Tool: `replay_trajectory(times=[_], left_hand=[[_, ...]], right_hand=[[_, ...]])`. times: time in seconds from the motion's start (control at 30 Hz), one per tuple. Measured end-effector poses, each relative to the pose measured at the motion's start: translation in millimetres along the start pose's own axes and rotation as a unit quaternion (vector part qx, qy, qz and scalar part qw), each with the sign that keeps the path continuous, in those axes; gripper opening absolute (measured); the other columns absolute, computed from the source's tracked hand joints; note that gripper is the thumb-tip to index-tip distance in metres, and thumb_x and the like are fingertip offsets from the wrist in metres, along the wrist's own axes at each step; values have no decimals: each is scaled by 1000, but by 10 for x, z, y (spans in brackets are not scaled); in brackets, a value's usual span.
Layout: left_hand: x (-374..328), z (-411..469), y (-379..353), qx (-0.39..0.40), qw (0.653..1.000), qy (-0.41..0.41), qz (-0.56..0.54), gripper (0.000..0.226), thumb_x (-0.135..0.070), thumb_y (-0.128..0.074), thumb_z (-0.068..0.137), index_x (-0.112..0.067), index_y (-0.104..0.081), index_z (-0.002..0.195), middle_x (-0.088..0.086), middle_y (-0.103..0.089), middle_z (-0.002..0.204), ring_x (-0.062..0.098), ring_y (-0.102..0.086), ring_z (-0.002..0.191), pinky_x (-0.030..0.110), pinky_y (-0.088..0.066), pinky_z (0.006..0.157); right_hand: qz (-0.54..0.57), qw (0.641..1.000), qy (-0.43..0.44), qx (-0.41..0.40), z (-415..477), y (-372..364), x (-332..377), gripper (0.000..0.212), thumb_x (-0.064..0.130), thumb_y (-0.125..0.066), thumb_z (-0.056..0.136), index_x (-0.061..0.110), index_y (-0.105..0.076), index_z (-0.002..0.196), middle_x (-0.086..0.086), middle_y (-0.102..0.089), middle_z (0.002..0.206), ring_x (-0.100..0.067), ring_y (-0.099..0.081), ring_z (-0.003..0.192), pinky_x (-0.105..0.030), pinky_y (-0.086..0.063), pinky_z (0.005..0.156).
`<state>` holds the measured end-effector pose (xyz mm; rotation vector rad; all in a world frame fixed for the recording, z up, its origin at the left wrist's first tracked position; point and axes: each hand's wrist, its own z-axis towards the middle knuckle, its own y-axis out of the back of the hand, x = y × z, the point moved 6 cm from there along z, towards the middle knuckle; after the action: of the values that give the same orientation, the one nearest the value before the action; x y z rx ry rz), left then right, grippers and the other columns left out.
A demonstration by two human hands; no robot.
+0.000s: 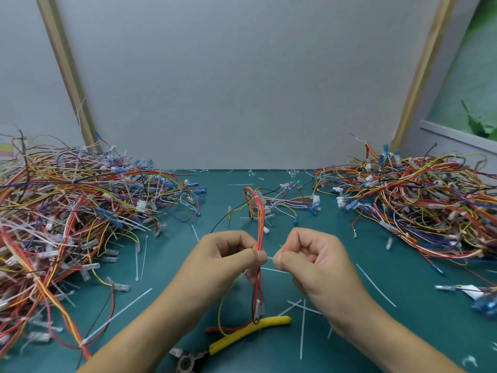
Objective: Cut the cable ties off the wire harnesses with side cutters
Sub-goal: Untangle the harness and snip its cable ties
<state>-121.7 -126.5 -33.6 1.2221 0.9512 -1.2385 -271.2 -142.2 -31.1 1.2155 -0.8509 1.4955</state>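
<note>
Desk (336,238): green surface set against a grey wall panel (242,76).

Left pile of wire harnesses (67,211): a large tangle of red, yellow, blue and white leads, well to the left of the held harness.

Right pile of wire harnesses (416,205): a similar tangle, well to the right of the held harness.

Left hand (228,254): touching the held harness on its left side, fingers curled, thumb and forefinger pinching the red wires.

Right hand (314,257): just right of the held harness, fingers curled, thumb and forefinger pinching the tail of a white cable tie (270,257) that reaches across to the wires.

Held harness (258,211): a red and orange bundle standing upright between the hands. It loops over above them, and its terminals hang below.

Loose harness (290,203): lying on the desk beyond the held harness.

Side cutters (250,332): flat on the desk below the held harness, in neither hand, with one yellow handle and one red.

Cut ties (302,329): white strips scattered on the desk all round the held harness.

White tag (469,289): far right of the held harness, any print too small to read.
</note>
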Motion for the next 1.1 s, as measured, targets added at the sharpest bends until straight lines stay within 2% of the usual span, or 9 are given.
replay_trajectory(times=[0.13, 0.23, 0.47, 0.57, 0.63, 0.73, 0.9, 1.03, 1.1], left_hand=[[39, 49, 66, -24, 997, 13, -66, 31, -44, -72, 77, -19, -77, 94, 4, -76, 89, 16, -62, 61, 35, -47, 88], [89, 78, 145, -74, 992, 19, -105, 25, -37, -72, 77, -21, -78, 95, 9, -75, 87, 20, -66, 63, 27, -51, 76], [145, 53, 81, -24, 992, 43, -115, 30, -26, -79, 74, -10, -76, 100, 11, -71, 78, 21, -69, 66, 20, -51, 69], [48, 42, 132, -53, 994, -10, -91, 18, -9, -75, 79, -12, -76, 97, 3, -63, 62, 15, -61, 57, 17, -49, 60], [-54, 4, 135, -63, 996, -57, -41, 20, -10, -73, 79, -22, -76, 94, -3, -57, 57, 15, -61, 58, 20, -51, 59], [-177, -78, 68, -70, 986, -126, 85, 21, -22, -66, 81, -36, -70, 96, -6, -54, 57, 13, -60, 57, 27, -51, 57], [-216, -149, -15, -84, 956, -183, 213, 20, -30, -64, 84, -43, -64, 99, -13, -59, 61, 12, -60, 67, 30, -47, 72], [-267, -201, -84, -92, 928, -224, 282, 7, -38, -63, 84, -41, -64, 90, -21, -65, 72, 3, -60, 78, 14, -38, 77], [-262, -178, -90, -85, 947, -203, 236, 15, -44, -57, 89, -36, -67, 81, -12, -68, 74, 6, -63, 75, 14, -42, 74]], right_hand=[[-62, 996, 22, 62, -58, -60, 24, 12, 13, -64, 68, 15, -57, 59, 4, -29, 50, -8, -20, 47, -20, -17, 45], [-89, 989, 26, 119, -112, -179, 9, 12, 14, -63, 73, 14, -56, 63, 12, -29, 49, -6, -22, 48, -18, -20, 47], [-142, 974, 27, 176, -166, -223, 11, 16, 11, -69, 83, 16, -61, 70, 9, -47, 51, -4, -40, 48, -18, -37, 53], [-268, 945, 184, 44, -107, -37, 290, 5, 26, -71, 83, 23, -72, 79, 11, -65, 77, -10, -65, 78, -25, -50, 73], [-297, 915, 261, -84, -93, 165, 473, 11, 31, -64, 88, 24, -72, 91, 15, -65, 95, -12, -63, 99, -25, -46, 88], [-343, 889, 258, -161, -36, 325, 499, 17, 30, -62, 92, 24, -70, 107, 12, -64, 110, -11, -56, 113, -23, -39, 99], [-108, 991, 66, -32, 80, 210, 167, 14, 12, -63, 95, 13, -71, 84, -2, -71, 70, -12, -66, 63, -22, -52, 65], [-40, 999, 34, -15, 105, 218, 130, 16, 2, -62, 93, 5, -65, 78, 4, -55, 51, -7, -47, 43, -15, -40, 47], [-44, 998, 49, -11, 104, 199, 154, 18, -1, -63, 90, 5, -64, 74, 3, -45, 49, -4, -36, 44, -11, -30, 47]])
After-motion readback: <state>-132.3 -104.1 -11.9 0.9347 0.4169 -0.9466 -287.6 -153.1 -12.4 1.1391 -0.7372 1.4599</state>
